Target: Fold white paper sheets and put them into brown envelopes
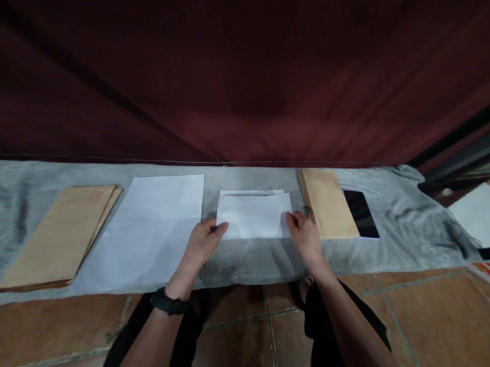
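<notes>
A folded white sheet of paper [254, 215] lies in front of me on the grey cloth, its back layer showing past the upper edge. My left hand [204, 238] pinches its left side between thumb and fingers. At its right edge my right hand [303, 233] has its fingers curled and closed on the paper. Left of the folded sheet are large flat white sheets [145, 222] with a faint crease across them. Close beside my right hand is a stack of brown envelopes [331, 205].
Larger brown envelopes [56, 237] are piled at the far left. A dark-screened phone [361, 214] lies against the right envelope stack. The grey cloth [404, 216] covers a narrow surface, with a dark red curtain [230, 76] behind and a tiled floor [235, 343] below.
</notes>
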Available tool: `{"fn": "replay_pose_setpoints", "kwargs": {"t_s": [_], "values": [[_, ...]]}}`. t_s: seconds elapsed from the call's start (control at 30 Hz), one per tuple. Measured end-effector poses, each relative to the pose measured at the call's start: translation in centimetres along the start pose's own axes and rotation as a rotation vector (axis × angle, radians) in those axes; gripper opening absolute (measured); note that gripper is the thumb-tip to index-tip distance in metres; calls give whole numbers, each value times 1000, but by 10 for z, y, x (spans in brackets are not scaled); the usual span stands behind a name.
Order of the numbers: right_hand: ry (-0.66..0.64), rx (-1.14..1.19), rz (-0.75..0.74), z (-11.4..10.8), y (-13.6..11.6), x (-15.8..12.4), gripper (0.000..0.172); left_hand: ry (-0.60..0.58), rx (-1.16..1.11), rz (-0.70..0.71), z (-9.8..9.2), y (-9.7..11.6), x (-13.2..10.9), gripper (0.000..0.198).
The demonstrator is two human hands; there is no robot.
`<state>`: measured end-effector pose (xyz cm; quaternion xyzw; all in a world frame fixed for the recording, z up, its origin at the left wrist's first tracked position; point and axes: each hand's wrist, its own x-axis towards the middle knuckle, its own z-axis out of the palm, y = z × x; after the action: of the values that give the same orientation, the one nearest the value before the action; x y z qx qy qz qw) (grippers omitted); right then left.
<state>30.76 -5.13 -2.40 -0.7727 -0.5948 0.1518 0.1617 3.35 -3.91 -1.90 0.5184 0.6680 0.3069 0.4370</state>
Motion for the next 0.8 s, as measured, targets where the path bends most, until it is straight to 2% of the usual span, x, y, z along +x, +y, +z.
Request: {"fn": "replay_pose_setpoints", "kwargs": {"t_s": [0.13,0.3,0.5,0.6,0.67,0.77,0.8], "values": [[6,36,22,-1,-3,1,41,14,143,22,1,4,0,35],[-6,10,26,-4,-4,1,30,69,358,10,3,12,-2,28],[-36,-188,41,-6,-11,-2,31,30,492,-24,2,13,-1,25],[-52,-282,35,-5,-16,-5,31,63,558,-2,4,20,-12,21],[-62,-324,21,-5,-17,-6,32,169,623,54,2,26,-23,29],[-75,-370,9,-4,-17,-6,33,460,650,204,-8,29,-34,41],[-81,-381,5,-3,-17,-6,34,530,625,214,-13,26,-35,46]]}}
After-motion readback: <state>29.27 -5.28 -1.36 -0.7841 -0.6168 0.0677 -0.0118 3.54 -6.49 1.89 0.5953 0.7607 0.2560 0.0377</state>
